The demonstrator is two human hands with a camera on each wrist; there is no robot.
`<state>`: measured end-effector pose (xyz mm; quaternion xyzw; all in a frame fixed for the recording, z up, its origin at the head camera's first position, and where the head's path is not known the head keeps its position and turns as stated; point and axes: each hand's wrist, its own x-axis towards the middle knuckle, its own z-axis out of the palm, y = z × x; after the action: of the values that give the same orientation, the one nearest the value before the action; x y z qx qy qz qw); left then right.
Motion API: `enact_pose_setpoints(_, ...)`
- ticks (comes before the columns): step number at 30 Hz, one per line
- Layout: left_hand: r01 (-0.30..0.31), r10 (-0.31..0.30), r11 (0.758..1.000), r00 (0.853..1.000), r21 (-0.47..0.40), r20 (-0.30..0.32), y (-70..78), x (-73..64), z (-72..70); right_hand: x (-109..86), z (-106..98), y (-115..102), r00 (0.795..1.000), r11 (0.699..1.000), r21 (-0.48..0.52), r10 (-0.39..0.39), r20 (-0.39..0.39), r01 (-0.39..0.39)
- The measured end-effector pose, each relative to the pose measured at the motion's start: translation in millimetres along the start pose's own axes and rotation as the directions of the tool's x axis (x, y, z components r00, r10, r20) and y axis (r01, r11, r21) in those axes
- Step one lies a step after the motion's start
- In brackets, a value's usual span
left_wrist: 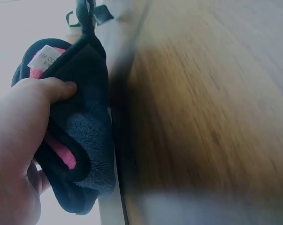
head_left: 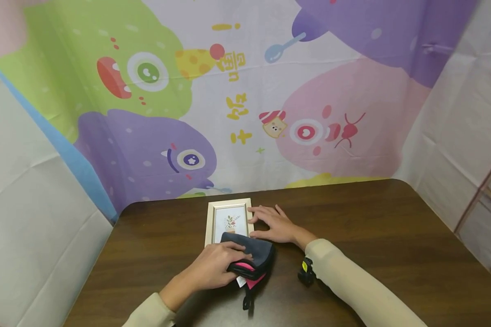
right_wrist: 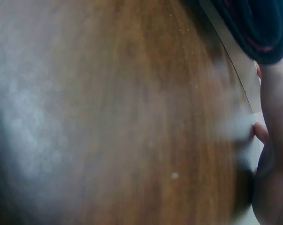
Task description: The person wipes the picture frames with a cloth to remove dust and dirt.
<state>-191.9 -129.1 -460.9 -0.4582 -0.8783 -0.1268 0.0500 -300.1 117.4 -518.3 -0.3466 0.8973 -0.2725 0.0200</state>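
Observation:
A picture frame (head_left: 210, 225) with a pale gold border and a small plant print (head_left: 231, 221) lies on the dark wooden table. My left hand (head_left: 217, 265) grips a folded cloth (head_left: 253, 247), dark grey with pink inside and black edging, over the frame's lower part. In the left wrist view, the thumb presses on the cloth (left_wrist: 89, 136) near its white label (left_wrist: 45, 58). The frame's lower edge is hidden under cloth and hand. At the frame's right side, my right hand (head_left: 276, 225) touches the border with spread fingertips.
The brown table (head_left: 372, 236) reaches to a hanging curtain (head_left: 245, 168) with cartoon monsters at the back. White cloth hangs on both sides. A black strap loop (head_left: 247, 300) dangles from the folded cloth. A small black device (head_left: 306, 271) sits at the right sleeve.

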Motion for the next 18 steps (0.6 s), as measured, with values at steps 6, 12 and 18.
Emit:
enact_pose_setpoints(6, -0.013, 0.013, 1.000, 1.000, 0.003, -0.018, 4.2, 6.0, 4.1, 0.5, 0.3, 0.5, 1.000, 1.000, -0.002, 0.002, 0.004, -0.002)
enact_pose_setpoints(12, -0.005, 0.005, 1.000, 1.000, 0.004, -0.024, 3.5, 5.6, 4.8, 0.4, -0.3, -0.6, 1.000, 1.000, -0.005, 0.007, 0.013, -0.007)
enact_pose_setpoints(18, 0.029, -0.028, 1.000, 0.999, 0.002, -0.027, 1.7, 2.9, 5.6, -0.3, -1.3, -0.4, 1.000, 1.000, -0.006, 0.000, 0.007, 0.000)
